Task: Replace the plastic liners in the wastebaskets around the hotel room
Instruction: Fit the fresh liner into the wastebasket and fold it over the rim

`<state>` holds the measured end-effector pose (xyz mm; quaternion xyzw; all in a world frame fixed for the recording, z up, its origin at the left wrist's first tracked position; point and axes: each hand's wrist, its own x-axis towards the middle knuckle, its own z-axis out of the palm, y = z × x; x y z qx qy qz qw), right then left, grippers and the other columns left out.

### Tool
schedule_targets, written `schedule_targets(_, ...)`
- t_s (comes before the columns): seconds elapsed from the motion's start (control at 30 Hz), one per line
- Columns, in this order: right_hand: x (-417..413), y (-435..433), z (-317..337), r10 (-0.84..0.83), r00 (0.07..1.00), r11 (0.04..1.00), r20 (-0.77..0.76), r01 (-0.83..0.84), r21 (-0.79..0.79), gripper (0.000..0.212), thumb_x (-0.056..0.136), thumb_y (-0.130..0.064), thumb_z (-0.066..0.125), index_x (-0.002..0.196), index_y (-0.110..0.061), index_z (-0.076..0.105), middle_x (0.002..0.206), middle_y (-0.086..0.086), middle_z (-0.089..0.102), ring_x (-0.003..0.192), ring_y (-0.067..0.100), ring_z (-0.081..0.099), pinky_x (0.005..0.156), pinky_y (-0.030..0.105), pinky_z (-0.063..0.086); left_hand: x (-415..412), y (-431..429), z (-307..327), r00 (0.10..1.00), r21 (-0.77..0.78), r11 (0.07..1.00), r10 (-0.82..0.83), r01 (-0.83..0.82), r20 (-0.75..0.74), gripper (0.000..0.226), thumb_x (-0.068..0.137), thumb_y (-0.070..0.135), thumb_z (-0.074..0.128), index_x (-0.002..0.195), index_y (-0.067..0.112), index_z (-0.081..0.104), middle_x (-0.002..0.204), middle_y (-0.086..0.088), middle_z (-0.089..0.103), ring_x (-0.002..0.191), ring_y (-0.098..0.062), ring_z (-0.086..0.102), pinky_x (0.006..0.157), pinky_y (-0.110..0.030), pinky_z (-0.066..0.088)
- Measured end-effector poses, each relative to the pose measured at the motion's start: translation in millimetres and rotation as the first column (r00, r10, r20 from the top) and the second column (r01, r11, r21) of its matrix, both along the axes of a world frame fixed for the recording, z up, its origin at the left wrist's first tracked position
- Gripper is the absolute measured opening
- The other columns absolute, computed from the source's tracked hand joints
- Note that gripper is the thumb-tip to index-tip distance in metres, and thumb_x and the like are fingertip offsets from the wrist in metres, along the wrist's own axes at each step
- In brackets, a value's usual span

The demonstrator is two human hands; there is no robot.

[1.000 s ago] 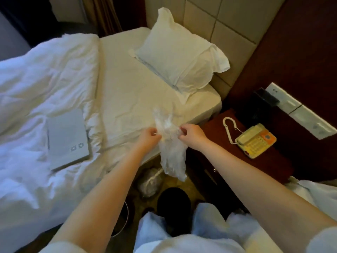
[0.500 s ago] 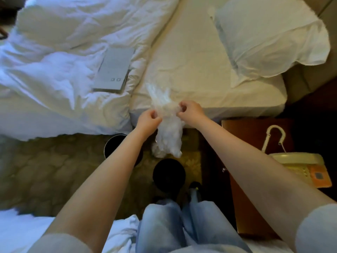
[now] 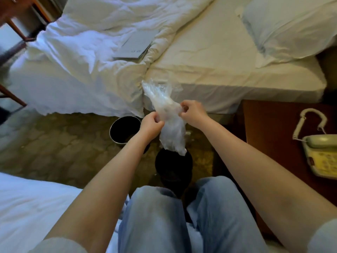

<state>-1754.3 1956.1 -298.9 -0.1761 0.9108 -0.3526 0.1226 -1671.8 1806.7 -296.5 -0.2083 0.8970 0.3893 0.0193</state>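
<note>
A hotel room seen from above, looking down past a seated person's knees. A bed (image 3: 209, 57) fills the top of the view from 10 to 2 o'clock, its sheet bare and wrinkled on the right half. A white duvet (image 3: 82, 57) lies rumpled over the left half and hangs down to the floor. A pillow (image 3: 290, 28) rests at 1 o'clock. A flat grey folder (image 3: 135, 45) lies on the duvet at 11 o'clock. A second white bed edge (image 3: 31, 203) shows at 8 o'clock. Patterned carpet (image 3: 60, 143) covers the floor between the beds, at 9 o'clock. A dark wood nightstand (image 3: 269, 128) stands at 3 o'clock, beside the bed, with a cream telephone (image 3: 321, 154) on it near the right edge. Legs in pale blue jeans (image 3: 158, 220) fill the 6 o'clock area.

A round black wastebasket (image 3: 122, 129), unlined, stands on the carpet just left of centre, touching the hanging duvet's edge. A second dark round shape (image 3: 173, 167), likely another bin, sits just below centre, by the knees.

Both bare forearms reach forward from the bottom corners and meet at centre. The left hand (image 3: 150, 126) and right hand (image 3: 192, 113) are each closed in a pinch on a crumpled clear liner (image 3: 168, 117), held in the air between them. The liner's top fans up toward 12 o'clock; its tail hangs down over the second dark shape.
</note>
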Motion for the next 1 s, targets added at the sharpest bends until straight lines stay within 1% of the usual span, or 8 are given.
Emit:
schedule_targets(0.07,20,11,-7,-0.010,1.000,1.000,-0.026,0.009,-0.011,0.007,0.086,-0.011,0.060,0.089,-0.013,0.066,0.086,0.004,0.062,0.084,0.023,0.056,0.070,0.033,0.043,22,4,-10,0.999,0.022,1.000,0.019,-0.018,-0.047,0.005,0.086,0.009,0.057,0.090,0.009,0.059,0.083,-0.004,0.059,0.082,-0.022,0.057,0.072,-0.034,0.046)
schedule_targets(0.2,62,27,-23,-0.016,1.000,1.000,0.002,0.016,-0.011,0.008,0.087,-0.011,0.060,0.092,-0.013,0.066,0.091,0.007,0.066,0.087,0.024,0.060,0.074,0.037,0.047,58,13,-37,0.995,0.073,0.996,0.058,-0.052,-0.078,0.018,0.085,0.005,0.057,0.101,0.008,0.064,0.098,-0.007,0.067,0.093,-0.025,0.062,0.087,-0.043,0.053)
schedule_targets(0.43,58,19,-89,-0.025,0.997,0.999,0.071,0.027,-0.041,0.011,0.090,-0.013,0.059,0.090,-0.023,0.064,0.087,-0.002,0.064,0.085,0.018,0.059,0.072,0.034,0.050,52,7,-114,0.993,0.232,0.967,0.114,-0.106,-0.020,0.021,0.088,0.012,0.060,0.109,0.017,0.062,0.100,-0.003,0.067,0.093,-0.018,0.063,0.086,-0.039,0.054)
schedule_targets(0.53,40,7,-122,-0.058,0.989,0.998,0.133,0.058,-0.001,0.010,0.091,-0.015,0.060,0.091,-0.024,0.063,0.088,-0.005,0.062,0.085,0.014,0.057,0.067,0.027,0.043,42,-1,-151,0.991,0.274,0.952,0.130,-0.136,0.041,0.022,0.091,0.015,0.060,0.112,0.021,0.060,0.100,-0.001,0.066,0.087,-0.013,0.063,0.077,-0.031,0.055)
schedule_targets(0.63,21,-10,-150,-0.082,0.978,0.996,0.193,0.074,0.048,0.011,0.091,-0.018,0.062,0.100,-0.023,0.065,0.092,-0.007,0.060,0.086,0.012,0.055,0.070,0.026,0.040,25,-13,-175,0.987,0.253,0.956,0.123,-0.147,0.107,0.020,0.091,0.014,0.060,0.109,0.021,0.059,0.096,0.001,0.064,0.085,-0.014,0.062,0.072,-0.028,0.053)
schedule_targets(0.73,5,-29,-177,-0.067,0.969,0.997,0.236,0.056,0.055,0.007,0.090,-0.018,0.064,0.095,-0.023,0.064,0.091,-0.007,0.060,0.089,0.013,0.056,0.074,0.028,0.043,4,-23,-197,0.979,0.225,0.958,0.148,-0.178,0.143,0.019,0.090,0.014,0.060,0.108,0.018,0.059,0.090,0.006,0.059,0.087,-0.014,0.059,0.075,-0.030,0.051)
schedule_targets(0.9,-13,-40,-225,-0.021,0.948,0.987,0.317,-0.031,0.159,0.005,0.090,-0.018,0.063,0.093,-0.014,0.064,0.093,0.003,0.065,0.091,0.023,0.061,0.085,0.042,0.053,-12,-34,-238,0.957,0.219,0.949,0.174,-0.226,0.233,0.012,0.092,0.013,0.057,0.103,0.017,0.060,0.092,0.002,0.060,0.087,-0.016,0.059,0.075,-0.030,0.050)
schedule_targets(1.0,-18,-24,-252,-0.089,0.956,0.958,0.279,0.005,0.287,0.005,0.092,-0.016,0.057,0.087,-0.016,0.059,0.090,0.003,0.062,0.089,0.026,0.060,0.075,0.039,0.050,-5,-44,-262,0.935,0.161,0.943,0.244,-0.290,0.256,0.008,0.092,0.012,0.055,0.093,0.019,0.058,0.086,0.001,0.059,0.081,-0.016,0.057,0.067,-0.027,0.047)
